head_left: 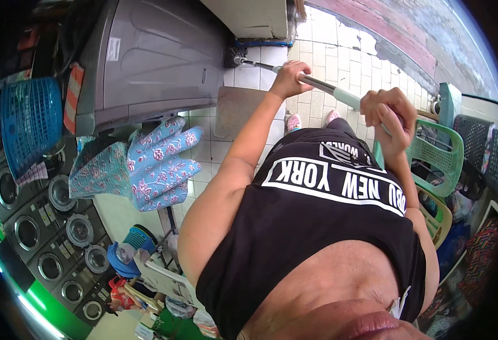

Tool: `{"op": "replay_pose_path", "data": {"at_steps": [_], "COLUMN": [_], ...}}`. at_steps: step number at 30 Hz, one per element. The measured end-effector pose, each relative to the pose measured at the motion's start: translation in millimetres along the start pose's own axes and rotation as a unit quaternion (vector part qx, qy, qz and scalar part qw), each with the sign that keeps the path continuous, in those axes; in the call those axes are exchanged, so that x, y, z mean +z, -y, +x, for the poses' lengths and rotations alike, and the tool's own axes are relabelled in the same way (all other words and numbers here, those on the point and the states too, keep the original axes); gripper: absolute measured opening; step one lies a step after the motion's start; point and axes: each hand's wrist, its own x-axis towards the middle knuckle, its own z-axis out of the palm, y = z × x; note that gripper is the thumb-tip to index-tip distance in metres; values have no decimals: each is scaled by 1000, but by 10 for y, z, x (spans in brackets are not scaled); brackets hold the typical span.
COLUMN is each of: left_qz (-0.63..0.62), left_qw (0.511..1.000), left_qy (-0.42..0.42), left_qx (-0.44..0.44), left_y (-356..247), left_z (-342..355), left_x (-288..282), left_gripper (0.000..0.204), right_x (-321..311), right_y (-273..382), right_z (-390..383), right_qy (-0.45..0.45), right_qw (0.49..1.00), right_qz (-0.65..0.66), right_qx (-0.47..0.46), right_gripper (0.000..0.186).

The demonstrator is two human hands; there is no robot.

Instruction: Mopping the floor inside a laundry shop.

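Both hands, left hand (290,78) and right hand (389,116), clamp the mop handle (322,86); its far head could snag under the grey washing machine (152,56).

Torso: 1 black sleeveless top (317,226), loose fit, wide armholes. Across its chest runs white block lettering inside a thin white border, with a smaller white emblem beyond it; from this camera the print reads inverted. A small white tag shows at the near right hem.

Arms: both bare from shoulder to fingers; no sleeves, gloves, watch or rings can be made out on the left hand (290,79) or the right hand (389,116).

Feet: 2 pale pink shoes (293,122) at the far edge of the top, the right one partly hidden. Legs are concealed by the top.
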Motion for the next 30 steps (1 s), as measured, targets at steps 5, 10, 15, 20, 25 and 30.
{"op": "replay_pose_path", "data": {"at_steps": [5,10,15,20,25,30], "left_qz": [19,25,-43,-81,-59,-160], "left_qw": [995,987,977,974,959,910], "left_qy": [-11,74,97,0,-96,-214], "left_qx": [-101,-144,-187,-212,-260,-318], "left_y": [383,505,417,442,919,1033], "left_z": [11,532,1276,2217,3071,4039], "left_x": [197,835,1343,1432,1074,701], "left_gripper": [40,38,39,37,33,30], "right_x": [-474,-1219,-2388,-3510,-4518,-5079], "right_y": [389,607,522,642,411,-171], "right_z": [404,874,1576,2280,2829,3305], "right_qy": [65,59,96,-100,-173,-174], "right_qw": [998,998,992,990,985,944], "right_qz": [27,24,82,-15,-8,-204], "right_qx": [-5,-10,-19,-103,-3,193], "right_gripper": [7,11,18,57,38,16]}}
